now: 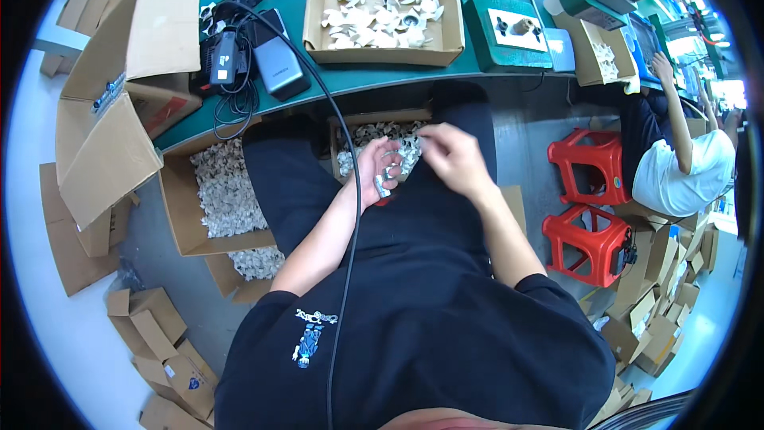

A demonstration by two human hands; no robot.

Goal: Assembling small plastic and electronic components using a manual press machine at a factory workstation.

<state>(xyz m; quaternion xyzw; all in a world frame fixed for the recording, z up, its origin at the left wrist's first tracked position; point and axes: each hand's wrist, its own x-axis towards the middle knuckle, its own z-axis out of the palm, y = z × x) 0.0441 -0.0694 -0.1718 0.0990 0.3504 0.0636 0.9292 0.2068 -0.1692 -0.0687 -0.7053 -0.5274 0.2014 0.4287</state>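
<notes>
My left hand is above my lap, its palm turned up and its fingers curled round a small pale grey part. More small pieces may lie between those fingers, too small to tell. Just right of it is my right hand, back upward, thumb and fingers drawn together. What its fingertips hold, if anything, I cannot make out. Below both hands, between my legs, a cardboard box holds many small pale parts; the hands hide some of them.
A shallow carton of white fan wheels sits on the green bench. Left stand cartons of pale parts. A black cable crosses my view. Right are a green machine, red stools and a seated person.
</notes>
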